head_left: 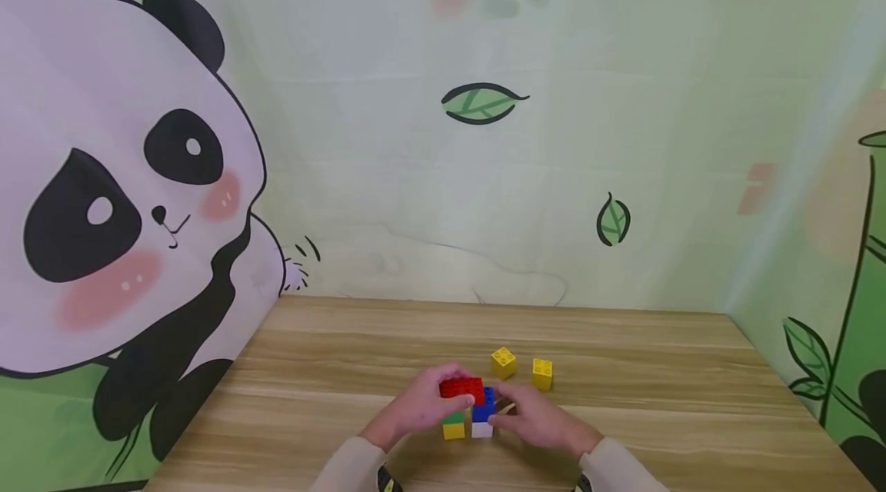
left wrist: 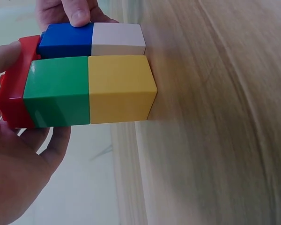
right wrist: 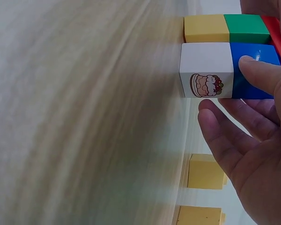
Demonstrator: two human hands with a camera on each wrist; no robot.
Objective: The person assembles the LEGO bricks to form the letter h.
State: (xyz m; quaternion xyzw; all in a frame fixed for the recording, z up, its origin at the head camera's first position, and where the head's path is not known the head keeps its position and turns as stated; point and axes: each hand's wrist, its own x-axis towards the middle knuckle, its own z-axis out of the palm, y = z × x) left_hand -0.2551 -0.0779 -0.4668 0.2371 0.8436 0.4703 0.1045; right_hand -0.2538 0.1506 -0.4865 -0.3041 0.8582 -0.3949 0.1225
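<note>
A red brick [head_left: 461, 386] lies crosswise over two short stacks, and my left hand [head_left: 421, 404] grips it between thumb and fingers. Under it, a green brick [left wrist: 58, 91] sits on a yellow brick [left wrist: 122, 89]. Beside these stands a blue brick [right wrist: 255, 77] on a white brick [right wrist: 206, 63] with a cake picture. The red brick reaches over part of the blue one's top; some blue studs show, and I cannot tell whether it is pressed down there. My right hand [head_left: 538, 415] pinches the blue brick, its thumb [right wrist: 260, 72] on the near face.
Two loose yellow bricks stand on the wooden table [head_left: 332, 361] behind the stacks: one turned cornerwise [head_left: 503, 362], the other [head_left: 543, 373] farther right. A pale cloth backdrop [head_left: 388, 169] with a panda print rises behind the table's far edge.
</note>
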